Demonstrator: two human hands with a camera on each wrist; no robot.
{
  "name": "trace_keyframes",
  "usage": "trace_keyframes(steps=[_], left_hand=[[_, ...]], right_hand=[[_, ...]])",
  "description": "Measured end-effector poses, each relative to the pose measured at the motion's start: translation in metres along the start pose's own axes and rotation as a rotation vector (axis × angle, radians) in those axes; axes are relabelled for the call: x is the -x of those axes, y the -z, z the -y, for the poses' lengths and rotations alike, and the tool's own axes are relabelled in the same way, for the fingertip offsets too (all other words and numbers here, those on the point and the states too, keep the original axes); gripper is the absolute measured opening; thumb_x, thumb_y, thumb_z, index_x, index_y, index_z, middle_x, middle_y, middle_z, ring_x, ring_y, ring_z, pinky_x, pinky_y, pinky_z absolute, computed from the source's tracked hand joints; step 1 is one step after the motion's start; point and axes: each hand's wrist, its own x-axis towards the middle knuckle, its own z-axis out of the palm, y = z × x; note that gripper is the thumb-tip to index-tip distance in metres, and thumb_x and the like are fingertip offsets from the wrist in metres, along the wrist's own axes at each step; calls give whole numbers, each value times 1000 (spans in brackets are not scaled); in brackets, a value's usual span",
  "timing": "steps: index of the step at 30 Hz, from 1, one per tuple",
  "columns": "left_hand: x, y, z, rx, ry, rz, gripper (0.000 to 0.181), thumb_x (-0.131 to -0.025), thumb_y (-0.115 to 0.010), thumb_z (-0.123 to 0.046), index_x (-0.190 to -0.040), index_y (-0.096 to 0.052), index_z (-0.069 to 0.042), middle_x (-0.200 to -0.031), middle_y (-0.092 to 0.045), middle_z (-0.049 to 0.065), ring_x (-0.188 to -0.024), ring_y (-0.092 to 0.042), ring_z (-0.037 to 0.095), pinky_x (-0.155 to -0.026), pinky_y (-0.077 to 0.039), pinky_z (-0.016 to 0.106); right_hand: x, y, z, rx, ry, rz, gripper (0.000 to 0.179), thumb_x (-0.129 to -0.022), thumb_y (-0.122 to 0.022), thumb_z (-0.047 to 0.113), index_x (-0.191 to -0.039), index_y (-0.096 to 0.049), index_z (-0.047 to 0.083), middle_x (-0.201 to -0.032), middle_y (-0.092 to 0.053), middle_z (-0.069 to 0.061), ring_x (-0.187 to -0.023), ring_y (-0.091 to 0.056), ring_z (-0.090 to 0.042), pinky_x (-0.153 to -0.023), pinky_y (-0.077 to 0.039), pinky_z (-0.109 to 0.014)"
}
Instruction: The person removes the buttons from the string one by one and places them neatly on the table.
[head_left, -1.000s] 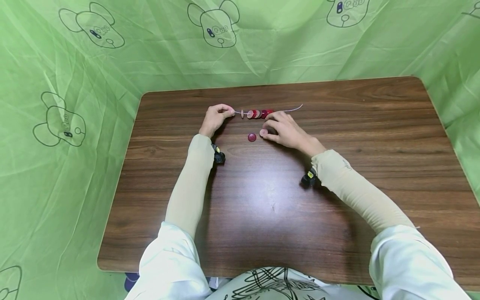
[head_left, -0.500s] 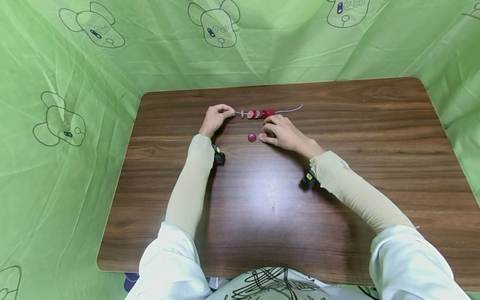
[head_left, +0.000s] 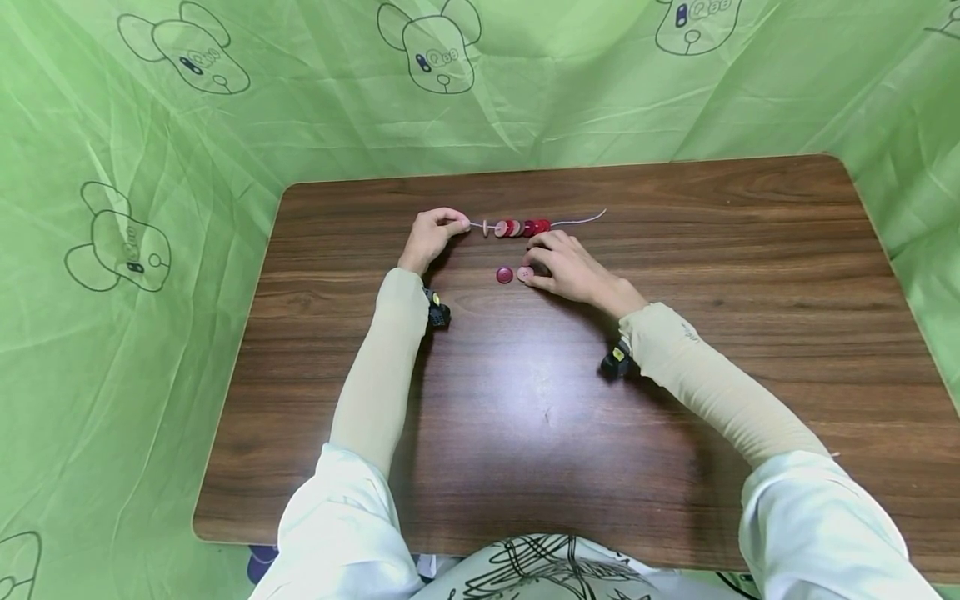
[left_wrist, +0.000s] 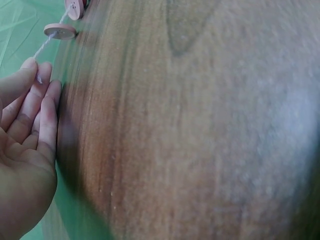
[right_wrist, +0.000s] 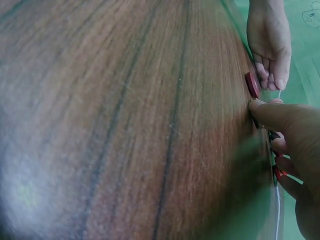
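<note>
My left hand (head_left: pixel 431 237) pinches the end of a thin white string (left_wrist: pixel 46 46) between thumb and fingertips. A pink button (left_wrist: pixel 60 31) hangs edge-on along the string close to these fingers. Farther right, a row of red and pink buttons (head_left: pixel 522 227) is threaded on the same string, resting on the table. My right hand (head_left: pixel 566 265) is bent over a loose pink button (head_left: pixel 525 273) on the table, its thumb and a finger at the button's edge; the fingers partly hide it. Left of that lies a loose dark red button (head_left: pixel 505 274).
The brown wooden table (head_left: pixel 540 483) spreads beneath both hands. Beyond its far edge hangs a green curtain (head_left: pixel 540 100) with printed mouse faces. The free tail of the string (head_left: pixel 588 218) runs right from the row.
My right hand has come slightly down and toward the body, bringing the pink button next to the dark red one; it then stays still. My left hand has not moved.
</note>
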Motion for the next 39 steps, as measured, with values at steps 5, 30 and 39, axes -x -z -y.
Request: trace_keyframes(steps=[5, 30, 39], left_hand=[[0, 0, 0, -12, -4, 3, 18, -86, -72, -27, -94, -72, -11, -99, -70, 1, -96, -56, 9, -90, -39, 24], [-3, -2, 1, 16, -26, -10, 17, -85, -74, -21, -93, -73, -7, -92, -70, 0, -93, -57, 8, -89, -40, 22], [-3, -1, 1, 19, -39, -13, 16, -85, -74, -21, -92, -73, -7, -93, -70, 3, -91, -57, 7, -87, -40, 21]], right_hand=[[1, 0, 0, 2, -1, -6, 30, -91, -64, 37, -108, -66, 13, -130, -51, -13, -124, -40, -33, -105, -29, -50], [-15, 17, -28, -56, -204, -140, 39, -87, -70, 29, -119, -60, 8, -131, -50, -14, -127, -37, -36, -106, -27, -52], [-20, 15, -38, -43, -269, -127, 47, -87, -69, 31, -127, -57, 9, -135, -46, -17, -128, -34, -38, -106, -24, -53]])
